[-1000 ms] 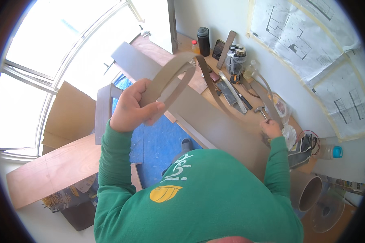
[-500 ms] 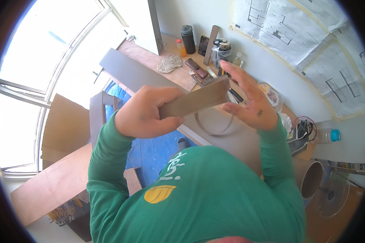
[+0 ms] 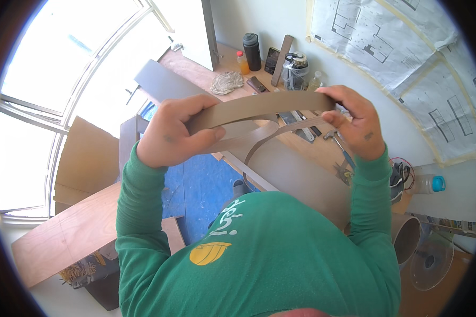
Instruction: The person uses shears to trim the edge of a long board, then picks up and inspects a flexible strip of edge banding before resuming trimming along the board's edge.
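Since half a second ago, the right hand (image 3: 357, 124) has changed from spread fingers to a grip on the flexible, flat, brown-grey strip (image 3: 264, 105), and the length between the hands has drawn out into a shallow arch.

Clock positions refer to the centre of the view. The left hand (image 3: 172, 129) is at 10 o'clock, its fingers closed around the strip, thumb below. The right hand is between 2 and 3 o'clock, its fingers pinching the strip's other side. The strip spans the hands, cresting between 12 and 1 o'clock. Slack loops hang below it, in front of the long, flat grey-brown board (image 3: 301, 169); contact between loops and board cannot be determined.

The light-brown wooden desk (image 3: 318, 150) carries a hammer with a dark handle (image 3: 346, 155) at 3 o'clock. At 12 o'clock stand a tall black bottle (image 3: 252, 52) and a small red-capped orange bottle (image 3: 243, 64), with a crumpled off-white cloth (image 3: 227, 83) near them. A blue sheet (image 3: 195, 185) covers the floor at 8 o'clock.
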The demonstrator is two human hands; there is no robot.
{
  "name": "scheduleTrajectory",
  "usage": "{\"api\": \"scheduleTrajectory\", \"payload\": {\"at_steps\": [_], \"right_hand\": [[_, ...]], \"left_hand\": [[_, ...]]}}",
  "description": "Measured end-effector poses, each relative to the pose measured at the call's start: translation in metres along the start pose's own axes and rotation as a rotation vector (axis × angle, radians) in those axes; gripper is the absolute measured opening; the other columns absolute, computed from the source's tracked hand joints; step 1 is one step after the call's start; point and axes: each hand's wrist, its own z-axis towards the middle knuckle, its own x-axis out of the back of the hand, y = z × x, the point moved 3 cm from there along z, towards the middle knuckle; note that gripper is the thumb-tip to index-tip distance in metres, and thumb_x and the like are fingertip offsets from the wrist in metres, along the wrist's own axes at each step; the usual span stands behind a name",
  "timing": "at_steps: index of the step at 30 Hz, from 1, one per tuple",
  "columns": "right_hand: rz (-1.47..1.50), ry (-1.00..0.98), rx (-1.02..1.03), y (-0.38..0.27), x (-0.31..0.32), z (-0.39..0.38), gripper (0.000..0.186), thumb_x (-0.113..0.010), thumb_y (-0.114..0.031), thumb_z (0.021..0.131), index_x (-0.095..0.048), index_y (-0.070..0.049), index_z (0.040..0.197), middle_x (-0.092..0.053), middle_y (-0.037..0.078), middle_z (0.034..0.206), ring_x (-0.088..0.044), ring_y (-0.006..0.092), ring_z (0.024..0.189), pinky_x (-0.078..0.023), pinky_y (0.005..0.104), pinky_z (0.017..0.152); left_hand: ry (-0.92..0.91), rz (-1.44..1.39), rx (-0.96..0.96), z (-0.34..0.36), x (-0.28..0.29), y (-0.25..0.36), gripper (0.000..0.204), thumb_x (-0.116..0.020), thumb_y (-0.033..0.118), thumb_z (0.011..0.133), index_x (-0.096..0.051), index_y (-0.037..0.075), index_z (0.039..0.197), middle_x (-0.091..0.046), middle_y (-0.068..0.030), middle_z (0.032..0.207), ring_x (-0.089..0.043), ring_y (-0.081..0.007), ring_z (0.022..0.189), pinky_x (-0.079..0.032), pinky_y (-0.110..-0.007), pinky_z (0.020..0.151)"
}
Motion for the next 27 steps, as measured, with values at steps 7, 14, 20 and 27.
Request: {"api": "scheduleTrajectory", "payload": {"at_steps": [7, 14, 20, 27], "right_hand": [[0.205, 0.174, -0.202, 0.072, 0.068, -0.029, 0.044, -0.069, -0.020, 0.101, -0.059, 0.004, 0.137, -0.068, 0.013, 0.127, -0.062, 0.0193, 0.117, -0.046, 0.0349, 0.106], [0.284, 0.309, -0.183, 0.115, 0.097, -0.051, 0.046, -0.064, -0.024, 0.103, -0.057, 0.003, 0.140, -0.068, 0.012, 0.127, -0.062, 0.0204, 0.121, -0.044, 0.0366, 0.111], [0.190, 0.052, -0.374, 0.125, 0.043, -0.060, 0.041, -0.060, -0.011, 0.101, -0.057, 0.000, 0.140, -0.068, 0.006, 0.119, -0.061, 0.0151, 0.112, -0.045, 0.0326, 0.106], [0.325, -0.111, -0.383, 0.077, -0.018, -0.047, 0.046, -0.059, -0.011, 0.101, -0.052, 0.000, 0.145, -0.066, 0.007, 0.118, -0.062, 0.0153, 0.107, -0.048, 0.0341, 0.099]], "left_hand": [[0.062, -0.423, 0.149, -0.012, 0.023, -0.030, 0.029, -0.074, 0.013, 0.085, -0.066, -0.003, 0.108, -0.065, -0.0002, 0.083, -0.060, -0.0078, 0.066, -0.048, -0.024, 0.059], [0.098, -0.655, 0.057, -0.020, 0.029, -0.057, 0.031, -0.074, 0.020, 0.086, -0.063, -0.002, 0.105, -0.063, -0.0033, 0.076, -0.058, -0.0101, 0.054, -0.045, -0.023, 0.052], [0.217, -0.901, -0.021, -0.004, 0.009, -0.043, 0.044, -0.071, 0.028, 0.088, -0.058, -0.003, 0.116, -0.050, -0.0035, 0.068, -0.051, -0.0128, 0.047, -0.041, -0.026, 0.045], [0.315, -1.077, -0.009, 0.014, -0.016, -0.027, 0.038, -0.064, 0.020, 0.090, -0.055, -0.002, 0.119, -0.052, -0.0066, 0.074, -0.054, -0.0176, 0.055, -0.045, -0.032, 0.055]]}}
